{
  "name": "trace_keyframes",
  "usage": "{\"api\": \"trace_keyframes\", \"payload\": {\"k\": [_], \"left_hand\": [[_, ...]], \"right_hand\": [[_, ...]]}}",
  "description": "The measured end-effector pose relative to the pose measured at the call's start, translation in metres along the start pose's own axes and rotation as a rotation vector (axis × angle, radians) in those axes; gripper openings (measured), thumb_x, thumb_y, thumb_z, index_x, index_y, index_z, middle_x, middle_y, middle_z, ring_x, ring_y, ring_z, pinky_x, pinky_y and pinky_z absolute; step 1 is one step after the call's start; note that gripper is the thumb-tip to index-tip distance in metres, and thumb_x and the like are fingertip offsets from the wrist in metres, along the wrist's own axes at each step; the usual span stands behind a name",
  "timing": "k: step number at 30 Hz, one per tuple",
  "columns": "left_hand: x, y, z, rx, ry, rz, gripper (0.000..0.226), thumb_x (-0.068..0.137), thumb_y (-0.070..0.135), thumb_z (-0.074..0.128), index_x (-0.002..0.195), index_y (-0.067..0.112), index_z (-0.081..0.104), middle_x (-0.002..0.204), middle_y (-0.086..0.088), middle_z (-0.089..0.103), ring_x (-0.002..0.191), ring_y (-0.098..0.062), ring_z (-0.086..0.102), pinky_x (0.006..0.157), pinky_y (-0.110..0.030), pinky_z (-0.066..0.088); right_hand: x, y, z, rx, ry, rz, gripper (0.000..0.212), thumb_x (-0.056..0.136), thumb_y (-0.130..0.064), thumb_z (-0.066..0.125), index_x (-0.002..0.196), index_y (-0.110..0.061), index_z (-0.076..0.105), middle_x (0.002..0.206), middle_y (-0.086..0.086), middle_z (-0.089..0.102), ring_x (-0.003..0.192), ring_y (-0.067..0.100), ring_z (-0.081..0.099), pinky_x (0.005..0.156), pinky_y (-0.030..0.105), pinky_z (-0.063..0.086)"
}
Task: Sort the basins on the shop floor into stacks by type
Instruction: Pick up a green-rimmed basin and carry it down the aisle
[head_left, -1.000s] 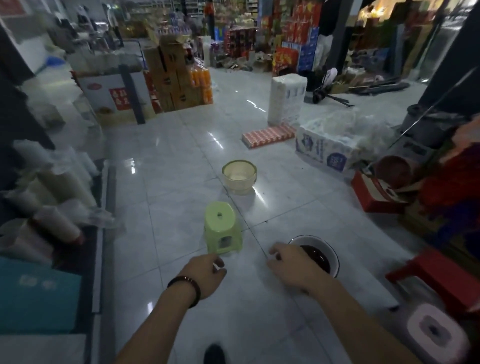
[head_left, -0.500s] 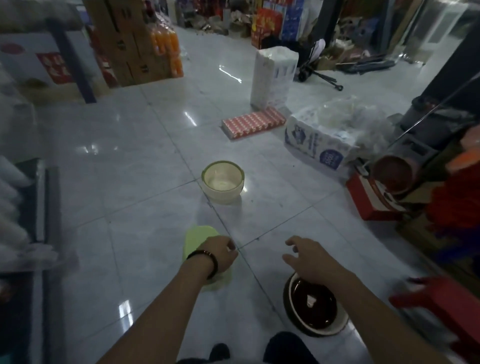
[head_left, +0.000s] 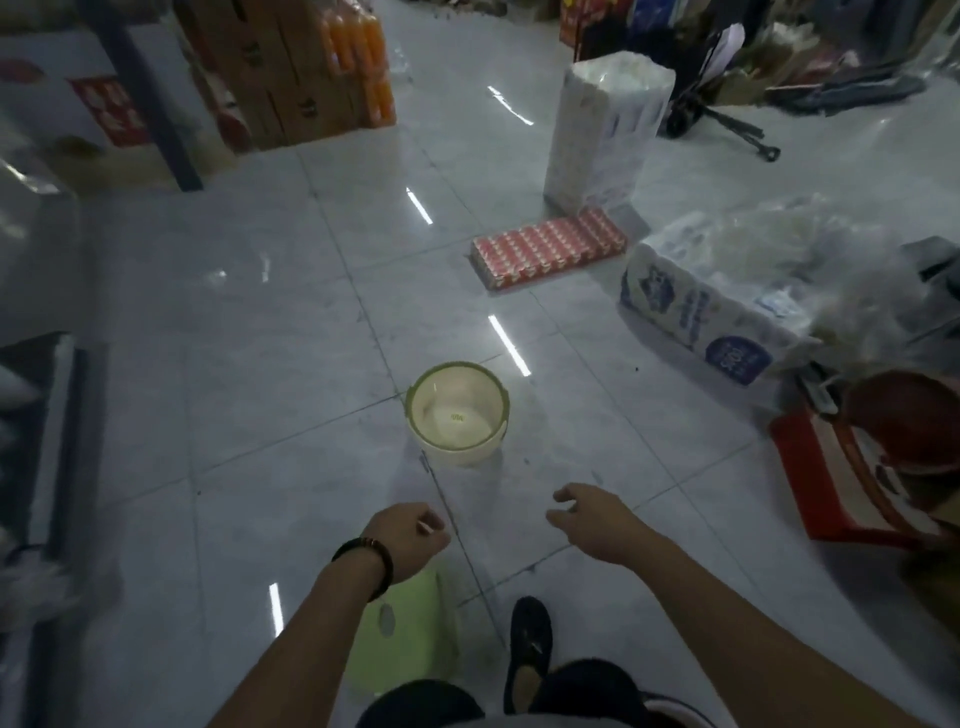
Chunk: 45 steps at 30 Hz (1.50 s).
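Basin (head_left: 457, 415), cream with a green rim, is sitting upright and alone on the tiled floor (head_left: 249, 395), probably waiting to be gathered into a stack of its kind. Both hands are reaching toward it but neither is touching it. Nearer the person than the basin, the left hand (head_left: 408, 538) is hanging with its fingers curled into a loose fist and holding nothing, over a green stool (head_left: 410, 639) that is standing behind it. Short of the basin and to its right, the right hand (head_left: 597, 522) is spreading its fingers (head_left: 563, 493) wide and empty, seemingly readying to take the rim.
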<state>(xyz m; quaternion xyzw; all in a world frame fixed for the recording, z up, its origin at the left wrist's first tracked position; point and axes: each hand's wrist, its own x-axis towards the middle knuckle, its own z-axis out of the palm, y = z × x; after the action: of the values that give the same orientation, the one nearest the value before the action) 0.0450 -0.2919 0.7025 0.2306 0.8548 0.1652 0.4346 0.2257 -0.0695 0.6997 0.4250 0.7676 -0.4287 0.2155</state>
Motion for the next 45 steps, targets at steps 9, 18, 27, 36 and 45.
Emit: {"api": "trace_keyframes", "payload": {"k": [9,18,27,36,45], "left_hand": [[0.17,0.008,-0.083,-0.185,0.011,-0.185,0.023,0.098,0.044,0.064,0.113,0.027,0.067,0.111,-0.001,0.07,0.096,-0.022,0.07,0.078,-0.032,0.057],[0.41,-0.041,-0.119,-0.57,-0.033,-0.434,0.043,0.104,0.053,0.049,0.126,0.017,0.056,0.123,-0.009,0.063,0.11,-0.034,0.065,0.092,-0.047,0.057],[0.673,-0.134,-0.076,-0.685,-0.017,-0.556,0.066,0.093,0.064,0.062,0.143,0.022,0.049,0.14,-0.005,0.054,0.111,-0.024,0.06,0.097,-0.047,0.057],[0.834,-0.23,-0.017,-0.999,-0.081,-0.522,0.068,0.072,0.054,0.084,0.13,0.023,0.069,0.146,-0.003,0.058,0.13,-0.027,0.055,0.116,-0.054,0.04],[0.856,-0.257,0.033,-1.378,-0.078,-0.402,0.052,0.1,0.043,0.059,0.146,0.02,0.059,0.146,-0.013,0.062,0.131,-0.035,0.061,0.103,-0.049,0.056]], "right_hand": [[0.202,-0.042,-0.062,0.282,-0.052,0.313,0.041,0.106,-0.037,0.058,0.131,-0.005,0.06,0.113,0.018,0.069,0.09,0.032,0.074,0.08,0.044,0.062],[0.397,-0.054,-0.065,0.389,-0.064,0.489,0.037,0.109,-0.038,0.053,0.121,-0.003,0.06,0.103,0.019,0.069,0.083,0.035,0.071,0.073,0.04,0.055],[0.679,-0.024,0.008,0.38,-0.004,0.493,0.041,0.11,-0.044,0.044,0.12,-0.007,0.057,0.11,0.019,0.066,0.103,0.039,0.068,0.096,0.056,0.057],[0.851,0.066,0.085,0.74,-0.033,0.4,0.074,0.097,-0.07,0.054,0.15,-0.02,0.041,0.137,0.01,0.055,0.122,0.034,0.059,0.099,0.056,0.057],[0.867,0.13,0.121,1.229,-0.213,0.239,0.06,0.093,-0.043,0.067,0.137,-0.003,0.061,0.112,0.021,0.065,0.094,0.04,0.064,0.086,0.045,0.054]]}}
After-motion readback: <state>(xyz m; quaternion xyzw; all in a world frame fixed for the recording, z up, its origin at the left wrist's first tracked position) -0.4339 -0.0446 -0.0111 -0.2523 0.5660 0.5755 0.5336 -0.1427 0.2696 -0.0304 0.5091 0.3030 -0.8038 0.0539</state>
